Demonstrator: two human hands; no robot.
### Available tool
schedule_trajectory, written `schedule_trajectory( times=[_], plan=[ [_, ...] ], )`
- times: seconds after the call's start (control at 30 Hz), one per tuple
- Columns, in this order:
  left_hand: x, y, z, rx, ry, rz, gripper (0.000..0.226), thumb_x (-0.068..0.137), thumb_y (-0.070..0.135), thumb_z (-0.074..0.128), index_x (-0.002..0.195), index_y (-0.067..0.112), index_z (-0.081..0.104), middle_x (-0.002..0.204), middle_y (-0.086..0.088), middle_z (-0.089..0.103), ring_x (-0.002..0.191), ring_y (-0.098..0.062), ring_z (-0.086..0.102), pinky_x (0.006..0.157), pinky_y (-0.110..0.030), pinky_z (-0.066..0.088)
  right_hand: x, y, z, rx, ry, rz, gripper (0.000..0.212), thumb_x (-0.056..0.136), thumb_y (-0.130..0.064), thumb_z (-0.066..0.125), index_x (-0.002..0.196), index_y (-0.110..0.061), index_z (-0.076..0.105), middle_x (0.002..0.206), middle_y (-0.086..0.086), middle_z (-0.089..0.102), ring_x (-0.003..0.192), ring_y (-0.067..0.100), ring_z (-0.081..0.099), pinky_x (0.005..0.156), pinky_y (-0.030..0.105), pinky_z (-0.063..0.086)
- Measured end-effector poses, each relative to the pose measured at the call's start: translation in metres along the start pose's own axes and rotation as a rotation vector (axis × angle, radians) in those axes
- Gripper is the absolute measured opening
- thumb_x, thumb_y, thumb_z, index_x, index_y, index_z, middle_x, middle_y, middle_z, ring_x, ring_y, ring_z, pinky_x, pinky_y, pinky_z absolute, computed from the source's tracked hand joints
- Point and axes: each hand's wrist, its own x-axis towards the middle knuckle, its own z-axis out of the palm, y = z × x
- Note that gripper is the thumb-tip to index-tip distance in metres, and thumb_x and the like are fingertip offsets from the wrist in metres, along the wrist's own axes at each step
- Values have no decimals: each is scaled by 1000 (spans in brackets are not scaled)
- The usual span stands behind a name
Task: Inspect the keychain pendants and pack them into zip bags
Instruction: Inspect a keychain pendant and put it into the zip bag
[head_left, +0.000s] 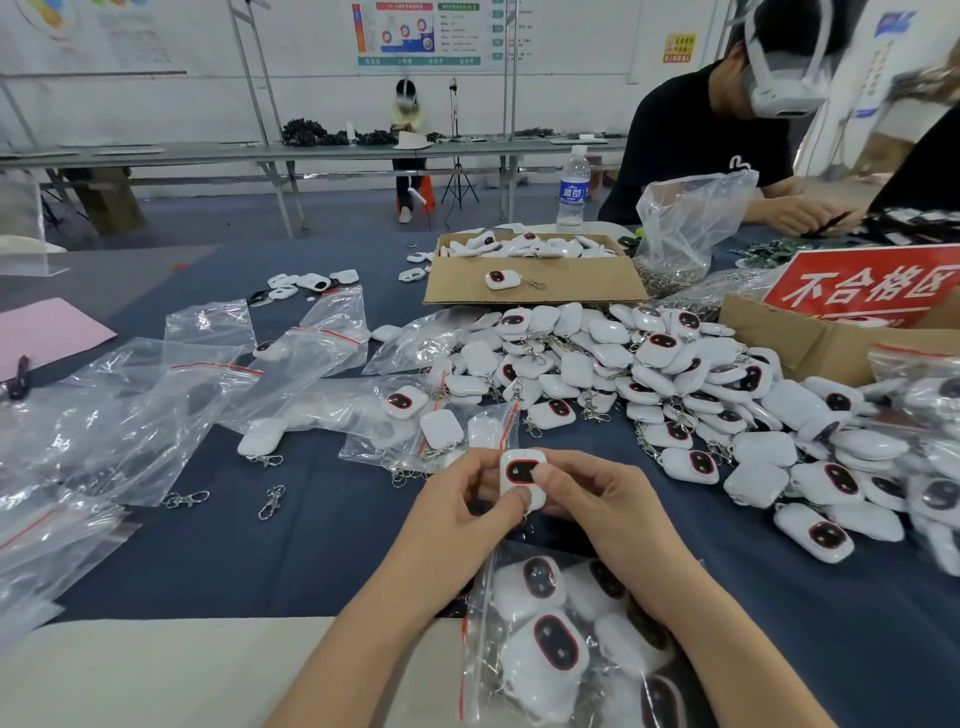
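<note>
Held pendant: I see one white pendant (522, 475) low in the centre of the frame, its dark, red-rimmed oval face turned up toward the camera, lifted above the blue tablecloth (260, 545).
Left hand: the left hand (462, 499) has its fingers curled round the pendant's left edge and its thumb at the lower end, so it is grasping the pendant.
Right hand: the right hand (587, 499) has its thumb pressed on the right side of the face and its fingers curled behind, grasping the same pendant.
Filled bag: at bottom centre is a clear zip bag (550, 639) with several pendants inside, partly under the right forearm.
Pile: a loose heap of pendants (649, 374) with metal clasps covers the right half of the frame.
Spare bags: clear bags with red seal strips (156, 405) lie at middle left; a few hold pendants.
Loose clasps: two clasps (272, 501) lie on the cloth left of the hands.
Box: at upper centre is an open cardboard box (535, 283) of white parts — one pendant lies on its front flap.
Bottle: a water bottle (573, 189) stands behind the box.
Sign: a red sign (872, 283) stands at the right edge.
Neighbour: a person in a black shirt (691, 135) is at upper right, hands at the table.
</note>
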Motion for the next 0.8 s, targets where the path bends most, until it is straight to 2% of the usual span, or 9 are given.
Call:
schedule_trajectory(
  times=[0.13,0.3,0.43,0.53,0.6,0.67,0.73,0.8],
  plan=[
    [1,-2,-1,40,4,0,21,91,13,73,106,28,71,90,6,76,82,-8,70,76,-18,53,0,3,-2,4,6,-5,20,86,-40,69,103,-35,79,99,0,79,94,22,75,89,38,61],
    [1,-2,-1,76,2,11,24,92,14,72,105,34,72,92,6,76,88,-16,71,81,-21,56,0,3,-2,-9,8,-6,21,85,-42,70,103,-35,79,99,-1,79,94,22,75,89,39,61],
    [1,0,1,46,16,18,24,92,13,73,108,31,73,92,7,77,86,-11,71,79,-16,53,1,3,-2,11,9,-6,18,90,-35,67,105,-34,78,101,-2,79,98,18,74,89,31,60],
    [2,0,2,45,130,3,23,89,15,75,105,32,72,91,13,76,85,-6,69,76,-13,51,2,3,-2,-4,-5,10,19,97,-20,65,110,-30,74,104,-4,78,101,15,73,89,24,57],
    [1,-2,2,155,211,62,20,90,18,75,100,35,71,90,16,73,83,-2,66,75,-12,49,1,2,-1,-27,-36,2,25,96,-16,67,117,-29,69,105,-5,78,102,12,72,92,21,54],
    [-1,-3,3,356,227,189,17,92,21,71,98,36,67,95,19,67,92,0,62,79,-10,46,0,-1,0,-16,-55,-3,27,94,-18,69,119,-30,67,104,-5,78,100,11,73,93,19,53],
    [-3,-4,5,503,204,294,12,94,24,68,99,34,65,100,22,59,101,1,57,82,-9,42,-1,0,0,5,-24,-37,20,92,-19,71,112,-25,71,102,-3,78,98,13,74,90,20,54],
    [-2,-5,5,528,194,326,10,95,29,67,100,37,63,103,22,57,104,-1,55,83,-9,40,-2,0,0,39,13,-55,16,89,-22,72,104,-21,74,100,1,79,98,16,74,90,23,55]
  ],
)
